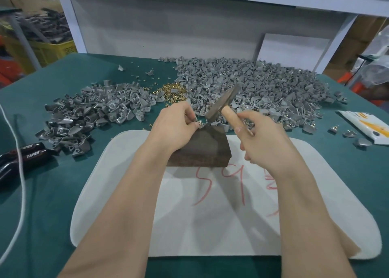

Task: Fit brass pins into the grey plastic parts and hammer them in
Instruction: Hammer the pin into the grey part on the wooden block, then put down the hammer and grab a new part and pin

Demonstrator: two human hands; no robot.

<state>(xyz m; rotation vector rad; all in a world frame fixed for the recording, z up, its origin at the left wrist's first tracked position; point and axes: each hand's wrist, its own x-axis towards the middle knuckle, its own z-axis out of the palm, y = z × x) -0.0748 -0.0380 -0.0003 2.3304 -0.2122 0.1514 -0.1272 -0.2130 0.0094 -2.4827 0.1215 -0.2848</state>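
Far left, a white cord point(21, 172) trails down over the green counter point(52, 193), crossing black tool handles point(29, 152) lettered TAPER. Just beyond them sprawls a heap of darker grey parts point(84, 113), loose and tumbled. In toward the middle sits a small mound of brass pins point(171, 91), between that heap and the bigger one, with a few strays scattered behind it.

Now the left hand point(176, 126): fingers curled, thumb and fingertips pinching one grey plastic part point(196, 124) with a brass pin point(200, 121) standing in it, held at the far top edge of the dark block point(202, 149). That block stands on the far end of a white mat point(210, 225), which carries red scrawled marks nearer the person.

Right beside the part comes the hammer point(223, 103), its worn metal head tilted, lower end very close to the pin; whether it touches cannot be told. The right hand point(263, 139) is wrapped round the pale wooden handle, close up under the head.

Behind the hammer spreads the big pile of lighter grey parts point(263, 82), reaching almost to a white board point(292, 52) leaning at the back. Further right a few single parts lie apart on the counter, and at the far right edge rests a white-and-yellow packet point(366, 128).
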